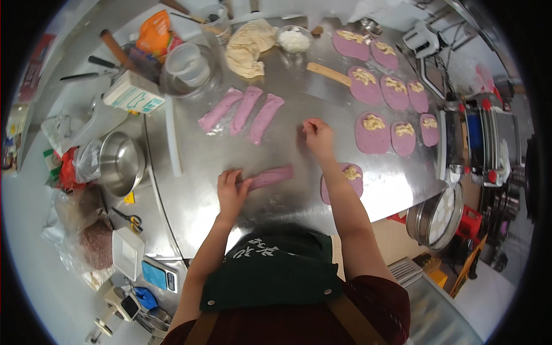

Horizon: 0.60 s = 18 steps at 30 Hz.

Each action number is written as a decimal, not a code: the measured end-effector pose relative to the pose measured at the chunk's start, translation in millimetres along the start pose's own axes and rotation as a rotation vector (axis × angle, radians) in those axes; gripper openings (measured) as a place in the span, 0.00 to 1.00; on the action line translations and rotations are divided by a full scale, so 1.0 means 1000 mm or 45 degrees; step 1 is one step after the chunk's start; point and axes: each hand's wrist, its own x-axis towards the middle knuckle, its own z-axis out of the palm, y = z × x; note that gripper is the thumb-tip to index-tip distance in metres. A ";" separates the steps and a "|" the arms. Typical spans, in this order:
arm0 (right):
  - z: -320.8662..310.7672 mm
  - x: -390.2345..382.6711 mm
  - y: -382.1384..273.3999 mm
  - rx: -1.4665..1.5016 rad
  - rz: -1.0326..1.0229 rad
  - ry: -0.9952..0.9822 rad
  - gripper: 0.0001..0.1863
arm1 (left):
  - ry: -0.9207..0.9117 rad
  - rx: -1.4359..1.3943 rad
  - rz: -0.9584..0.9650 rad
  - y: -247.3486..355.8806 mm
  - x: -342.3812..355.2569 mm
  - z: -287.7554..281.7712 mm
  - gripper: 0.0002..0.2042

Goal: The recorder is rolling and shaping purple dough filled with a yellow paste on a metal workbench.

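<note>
left hand, half-curled, fingers at the left end of a purple dough roll, grip unclear; right hand curled closed, contents hidden.

Steel table — bright glare across its top, pale wall, beige floor, red stool

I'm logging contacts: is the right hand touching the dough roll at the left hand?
No, the right hand is apart from that dough roll, with steel worktop showing between them.
</note>
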 end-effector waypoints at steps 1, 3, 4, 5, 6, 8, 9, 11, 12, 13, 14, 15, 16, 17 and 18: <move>-0.003 -0.003 -0.007 -0.032 0.050 -0.034 0.08 | -0.017 -0.011 0.011 0.002 -0.001 -0.001 0.17; -0.008 -0.014 -0.002 -0.148 -0.060 0.063 0.09 | 0.006 0.007 0.058 0.005 -0.005 -0.004 0.17; -0.011 -0.022 0.000 -0.257 -0.180 0.138 0.10 | -0.021 -0.009 0.124 0.005 -0.004 -0.003 0.18; -0.019 -0.028 0.002 -0.259 -0.160 0.143 0.10 | -0.041 -0.008 0.125 0.005 -0.001 0.000 0.18; -0.030 -0.038 -0.005 -0.305 0.004 0.048 0.10 | -0.108 -0.007 0.151 0.009 0.002 -0.003 0.20; -0.036 -0.055 -0.013 -0.340 0.166 -0.047 0.11 | -0.207 -0.003 0.234 0.011 0.010 -0.002 0.24; -0.037 -0.070 -0.016 -0.263 0.151 -0.116 0.11 | -0.211 0.003 0.233 0.013 0.013 -0.001 0.24; -0.032 -0.091 -0.009 -0.178 0.136 -0.182 0.11 | -0.353 0.033 0.310 0.020 0.022 0.001 0.24; -0.023 -0.099 0.006 -0.133 0.020 -0.168 0.11 | -0.356 0.037 0.320 0.024 0.027 0.006 0.24; -0.014 -0.107 0.012 -0.085 -0.097 -0.160 0.13 | -0.414 0.044 0.347 0.027 0.030 0.009 0.25; -0.009 -0.114 0.017 -0.077 -0.098 -0.156 0.13 | -0.473 0.051 0.377 0.030 0.033 0.013 0.25; -0.003 -0.121 0.019 -0.073 0.022 -0.098 0.15 | -0.475 0.060 0.380 0.035 0.038 0.018 0.25; 0.000 -0.128 0.018 -0.069 0.143 -0.039 0.16 | -0.557 0.086 0.363 0.042 0.042 0.022 0.24; 0.003 -0.135 0.017 -0.060 0.145 -0.034 0.16 | -0.641 0.113 0.346 0.048 0.046 0.025 0.24; 0.004 -0.143 0.013 0.275 0.482 -0.024 0.19 | -0.646 0.120 0.354 0.052 0.047 0.030 0.24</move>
